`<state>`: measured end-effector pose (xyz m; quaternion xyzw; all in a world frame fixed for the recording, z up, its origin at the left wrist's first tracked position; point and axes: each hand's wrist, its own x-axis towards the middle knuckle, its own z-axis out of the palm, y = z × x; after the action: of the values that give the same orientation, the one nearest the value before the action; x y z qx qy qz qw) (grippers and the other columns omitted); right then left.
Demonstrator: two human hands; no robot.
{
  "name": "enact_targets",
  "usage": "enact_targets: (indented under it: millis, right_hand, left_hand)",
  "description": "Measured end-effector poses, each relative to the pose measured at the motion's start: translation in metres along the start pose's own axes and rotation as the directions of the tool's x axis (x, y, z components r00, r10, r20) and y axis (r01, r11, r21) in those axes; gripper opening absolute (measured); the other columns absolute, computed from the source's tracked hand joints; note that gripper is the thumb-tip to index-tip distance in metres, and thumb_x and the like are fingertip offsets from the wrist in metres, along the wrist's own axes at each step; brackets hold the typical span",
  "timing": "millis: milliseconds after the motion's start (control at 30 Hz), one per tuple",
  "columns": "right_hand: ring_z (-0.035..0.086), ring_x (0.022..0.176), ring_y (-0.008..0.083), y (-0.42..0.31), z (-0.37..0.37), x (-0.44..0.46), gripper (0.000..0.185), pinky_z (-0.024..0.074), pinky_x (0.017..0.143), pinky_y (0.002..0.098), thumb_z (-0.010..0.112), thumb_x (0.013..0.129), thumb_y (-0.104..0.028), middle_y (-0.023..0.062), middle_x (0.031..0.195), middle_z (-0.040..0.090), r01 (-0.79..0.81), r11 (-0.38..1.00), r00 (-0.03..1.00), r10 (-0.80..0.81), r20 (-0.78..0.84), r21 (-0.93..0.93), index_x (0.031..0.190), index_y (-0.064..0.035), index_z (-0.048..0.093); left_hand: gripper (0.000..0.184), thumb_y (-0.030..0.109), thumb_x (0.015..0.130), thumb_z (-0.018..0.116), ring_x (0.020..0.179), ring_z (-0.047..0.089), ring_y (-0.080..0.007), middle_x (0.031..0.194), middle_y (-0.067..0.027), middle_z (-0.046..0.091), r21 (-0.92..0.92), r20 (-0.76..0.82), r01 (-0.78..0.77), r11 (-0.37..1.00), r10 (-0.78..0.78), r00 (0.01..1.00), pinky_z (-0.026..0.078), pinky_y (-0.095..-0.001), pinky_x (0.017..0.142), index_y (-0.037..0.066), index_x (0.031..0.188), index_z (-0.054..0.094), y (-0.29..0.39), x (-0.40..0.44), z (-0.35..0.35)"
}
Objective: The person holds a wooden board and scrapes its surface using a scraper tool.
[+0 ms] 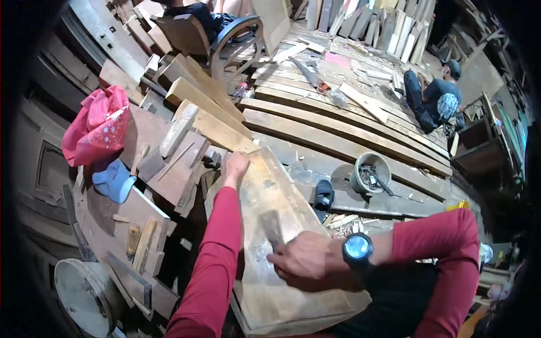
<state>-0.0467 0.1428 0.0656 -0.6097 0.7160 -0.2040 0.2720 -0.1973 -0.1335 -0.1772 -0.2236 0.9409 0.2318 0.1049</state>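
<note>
A long wooden panel (304,304) lies slanting in front of me, with pale smears and a whitish patch on its face. At its far end, my left hand (235,165) is closed over the edge, fingers curled and partly hidden. My right hand (307,256), a round watch on its wrist, is closed around a putty knife (271,226). The knife's flat blade points away from me and is blurred by motion. Its handle is hidden inside my fist. Just left of the right fingers is the whitish patch (262,252).
Left of the panel, a workbench (104,217) carries a pink bag (97,127), a blue cap (114,180) and wood offcuts. A bucket (370,172) and a black sandal (323,195) stand on the right. Long beams (338,135) cross beyond. A person (439,96) sits far right.
</note>
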Motion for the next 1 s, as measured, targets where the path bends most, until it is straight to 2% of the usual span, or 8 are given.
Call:
enact_targets:
  millis: [100, 267, 367, 500, 533, 633, 700, 1000]
  right_hand:
    - [0.063, 0.061, 0.0394, 0.024, 0.014, -0.002, 0.019, 0.0497, 0.054, 0.0501, 0.058, 0.095, -0.022, 0.0176, 0.071, 0.058, -0.136, 0.987, 0.984, 0.124, -0.129, -0.087, 0.094, -0.0029, 0.058]
    - [0.063, 0.062, 0.0397, 0.001, 0.005, 0.0, 0.018, 0.0509, 0.055, 0.0493, 0.058, 0.095, -0.02, 0.0181, 0.071, 0.059, 0.026, 0.999, 0.997, -0.029, -0.071, -0.035, 0.093, -0.0021, 0.057]
    - [0.063, 0.062, 0.0402, 0.019, 0.02, -0.003, 0.019, 0.0509, 0.055, 0.0497, 0.058, 0.094, -0.021, 0.0183, 0.072, 0.059, -0.085, 0.995, 0.99, 0.077, -0.115, -0.061, 0.093, -0.0017, 0.057]
    - [0.064, 0.064, 0.0383, 0.022, 0.017, -0.003, 0.022, 0.0525, 0.056, 0.048, 0.059, 0.094, -0.025, 0.0161, 0.075, 0.06, -0.036, 0.993, 0.997, 0.028, -0.068, -0.115, 0.095, -0.0025, 0.057]
    - [0.065, 0.065, 0.0375, 0.009, 0.018, -0.004, 0.024, 0.0528, 0.056, 0.0466, 0.059, 0.094, -0.027, 0.0153, 0.076, 0.06, 0.029, 0.994, 0.994, -0.04, -0.102, -0.107, 0.096, -0.0032, 0.056]
    - [0.065, 0.067, 0.0385, -0.004, 0.02, -0.002, 0.022, 0.052, 0.056, 0.0488, 0.053, 0.097, -0.023, 0.017, 0.075, 0.06, 0.037, 0.998, 0.999, -0.037, -0.004, -0.048, 0.098, -0.0019, 0.055]
    - [0.065, 0.066, 0.0398, 0.017, 0.025, -0.001, 0.02, 0.0512, 0.056, 0.0502, 0.053, 0.096, -0.021, 0.0186, 0.075, 0.061, -0.112, 0.993, 0.994, 0.113, 0.0, -0.047, 0.099, -0.0008, 0.055]
    - [0.063, 0.063, 0.0398, 0.007, 0.023, -0.002, 0.019, 0.0508, 0.055, 0.0496, 0.057, 0.094, -0.022, 0.0164, 0.074, 0.058, 0.003, 0.999, 0.999, -0.005, -0.047, -0.05, 0.096, -0.0028, 0.056]
  left_hand:
    - [0.047, 0.039, 0.094, 0.045, 0.116, 0.063, -0.0426, 0.121, -0.0227, 0.067, -0.043, 0.0, -0.005, 0.999, 0.005, 1.0, 0.048, -0.0486, 0.101, 0.007, 0.116, 0.073, 0.001, -0.005, -0.003]
    - [0.047, 0.039, 0.093, 0.046, 0.114, 0.064, -0.0395, 0.12, -0.0198, 0.068, 0.029, -0.085, -0.112, 0.993, 0.114, 0.99, 0.049, -0.0511, 0.098, 0.006, 0.112, 0.074, -0.02, 0.012, 0.022]
    - [0.045, 0.035, 0.094, 0.044, 0.113, 0.064, -0.0382, 0.116, -0.0185, 0.07, 0.134, -0.005, -0.205, 0.97, 0.207, 0.978, 0.049, -0.0508, 0.098, 0.006, 0.108, 0.074, -0.003, -0.002, 0.0]
    - [0.043, 0.03, 0.096, 0.04, 0.114, 0.063, -0.0388, 0.119, -0.0201, 0.068, 0.023, -0.062, -0.019, 1.0, 0.021, 0.998, 0.048, -0.0496, 0.1, 0.008, 0.111, 0.073, -0.001, -0.002, 0.004]
    - [0.047, 0.036, 0.096, 0.04, 0.117, 0.062, -0.0403, 0.124, -0.0217, 0.065, 0.111, 0.021, -0.163, 0.98, 0.162, 0.987, 0.047, -0.0498, 0.102, 0.009, 0.117, 0.072, -0.004, -0.002, -0.002]
    - [0.049, 0.039, 0.096, 0.04, 0.117, 0.061, -0.0428, 0.122, -0.0219, 0.066, -0.002, 0.005, 0.01, 1.0, -0.01, 1.0, 0.047, -0.0487, 0.103, 0.008, 0.114, 0.073, 0.008, -0.012, -0.009]
    - [0.049, 0.038, 0.096, 0.04, 0.117, 0.061, -0.0435, 0.122, -0.0225, 0.066, 0.02, 0.002, -0.06, 0.998, 0.06, 0.998, 0.046, -0.0495, 0.104, 0.007, 0.113, 0.074, -0.001, 0.0, 0.001]
    - [0.049, 0.039, 0.095, 0.043, 0.117, 0.061, -0.0426, 0.121, -0.0241, 0.067, -0.007, -0.018, -0.024, 1.0, 0.023, 1.0, 0.046, -0.0491, 0.103, 0.005, 0.112, 0.074, -0.001, 0.002, 0.004]
